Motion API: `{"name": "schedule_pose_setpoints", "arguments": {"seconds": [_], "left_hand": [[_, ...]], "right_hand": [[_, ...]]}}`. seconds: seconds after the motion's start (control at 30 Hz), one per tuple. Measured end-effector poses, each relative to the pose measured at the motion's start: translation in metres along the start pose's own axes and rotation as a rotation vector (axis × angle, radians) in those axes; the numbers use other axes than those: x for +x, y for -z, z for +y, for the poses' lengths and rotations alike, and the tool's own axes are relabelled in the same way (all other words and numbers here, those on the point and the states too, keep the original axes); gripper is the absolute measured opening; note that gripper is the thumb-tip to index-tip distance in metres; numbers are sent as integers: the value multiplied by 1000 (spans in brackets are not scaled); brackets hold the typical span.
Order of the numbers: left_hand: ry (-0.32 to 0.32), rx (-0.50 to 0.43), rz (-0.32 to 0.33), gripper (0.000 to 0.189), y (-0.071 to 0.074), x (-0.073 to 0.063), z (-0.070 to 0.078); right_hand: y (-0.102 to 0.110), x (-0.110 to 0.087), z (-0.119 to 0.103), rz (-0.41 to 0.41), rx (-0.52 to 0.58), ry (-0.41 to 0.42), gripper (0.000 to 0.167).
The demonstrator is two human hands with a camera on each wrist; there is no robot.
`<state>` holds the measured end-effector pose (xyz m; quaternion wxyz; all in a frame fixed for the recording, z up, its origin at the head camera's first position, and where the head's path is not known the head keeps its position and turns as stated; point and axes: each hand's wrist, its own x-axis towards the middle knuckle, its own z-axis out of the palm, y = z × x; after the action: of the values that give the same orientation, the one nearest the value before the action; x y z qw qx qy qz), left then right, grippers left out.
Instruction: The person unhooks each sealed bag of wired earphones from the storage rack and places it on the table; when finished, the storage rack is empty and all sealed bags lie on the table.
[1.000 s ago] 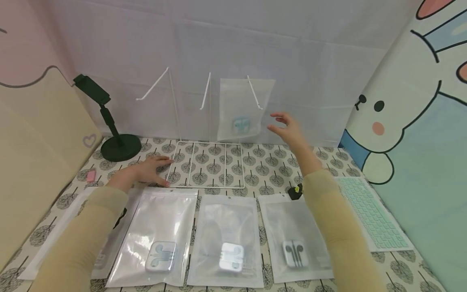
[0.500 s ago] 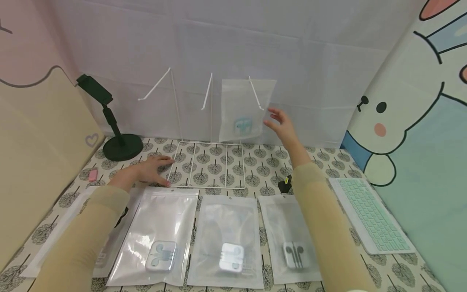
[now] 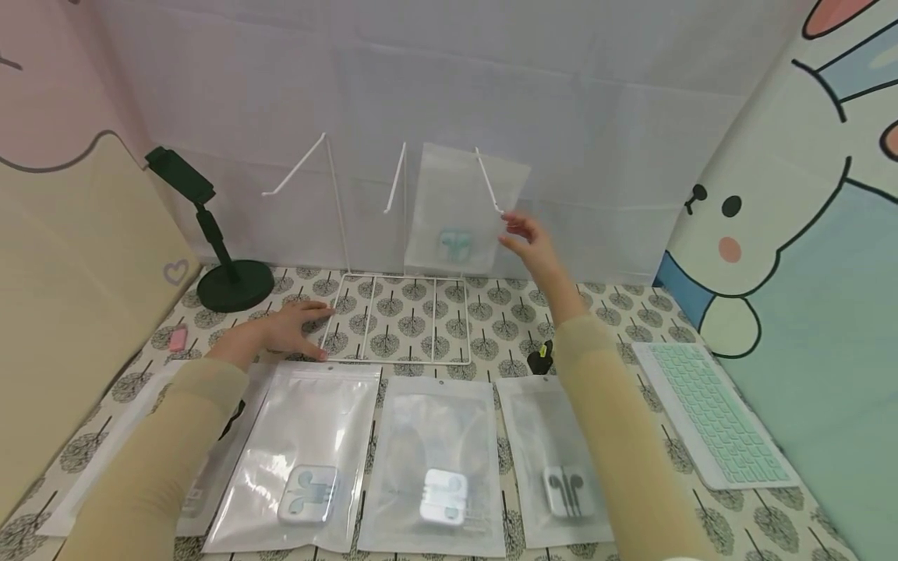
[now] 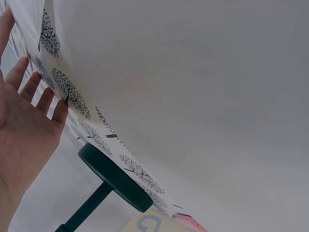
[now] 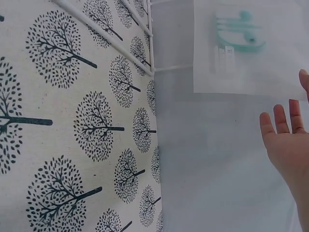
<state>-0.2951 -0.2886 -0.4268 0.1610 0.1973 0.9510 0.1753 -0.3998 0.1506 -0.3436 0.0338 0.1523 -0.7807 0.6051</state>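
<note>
A frosted zip bag (image 3: 470, 199) with turquoise earphones in a case (image 3: 454, 245) hangs tilted on the right hook (image 3: 487, 179) of a white wire rack (image 3: 400, 362). My right hand (image 3: 529, 243) is at that hook's tip, fingers loosely bent, beside the bag's right edge; in the right wrist view the hand (image 5: 289, 140) holds nothing. My left hand (image 3: 284, 327) rests palm down with fingers spread at the left side of the rack's base. The left wrist view catches this hand (image 4: 29, 128) with its fingers stretched out.
Several bags with boxed earphones lie in a front row, such as the silvery bag (image 3: 316, 421), the middle bag (image 3: 440, 428) and the right bag (image 3: 540, 421). A dark green phone stand (image 3: 235, 284) and pink block (image 3: 178, 338) are left; a mint keyboard (image 3: 715, 413) is right.
My right hand has moved left to the hook's tip. The hanging bag has tilted, its lower end swinging left. My left hand stays where it was.
</note>
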Motion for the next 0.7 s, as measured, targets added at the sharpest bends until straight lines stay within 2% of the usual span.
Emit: {"name": "schedule_pose_setpoints", "arguments": {"seconds": [0.23,0.53,0.7], "left_hand": [[1,5,1,102,-3,2,-4],[-5,4,-2,102,0,1,-3],[-6,6,-7,102,1,1,-2]], "right_hand": [[-2,-9,4,-8,-41,15,38],[-2,-32,-18,-110,-144,45,36],[-2,-30,-2,-108,-156,11,37]]}}
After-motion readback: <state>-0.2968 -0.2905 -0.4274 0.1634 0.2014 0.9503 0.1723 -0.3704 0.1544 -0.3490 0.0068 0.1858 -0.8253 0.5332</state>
